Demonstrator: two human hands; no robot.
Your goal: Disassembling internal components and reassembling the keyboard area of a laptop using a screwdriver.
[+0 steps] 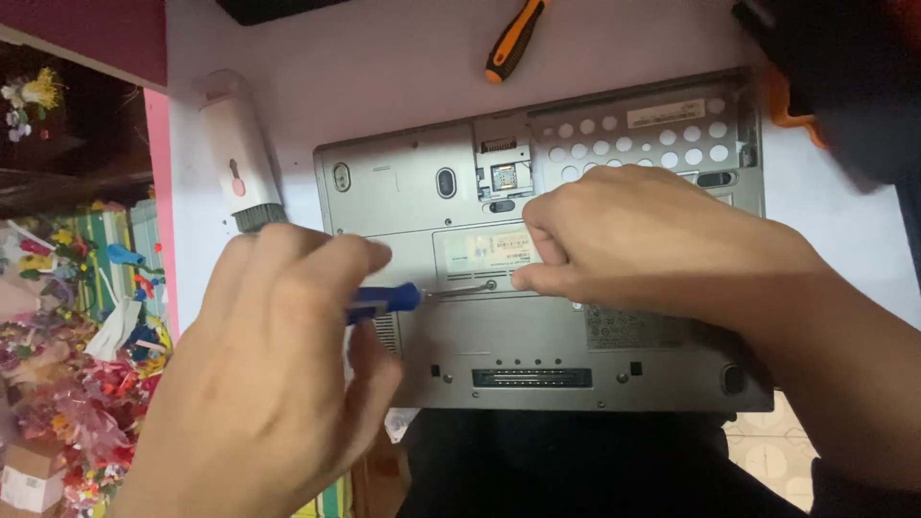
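Left hand (273,374): fingers curled closed around the blue handle of a small screwdriver (389,299). Shaft runs out to the right of the grip, nearly level; tip sits at a screw (491,284) on the underside of a grey laptop (537,355).

Right hand (633,240): loosely fisted, knuckles up, fingertips pinched together and pressing on the laptop base just right of the screwdriver tip. Cannot tell whether anything is held in the pinch.

Laptop lies bottom-up on a white table (384,58), directly under both hands; long connector slot (532,377) nearer than the grip.

Beyond the left hand: white cleaning brush tool (238,149) with a dark bristle end, lying on the table, apart from the laptop. Farther still: orange-and-black screwdriver (513,38), untouched.
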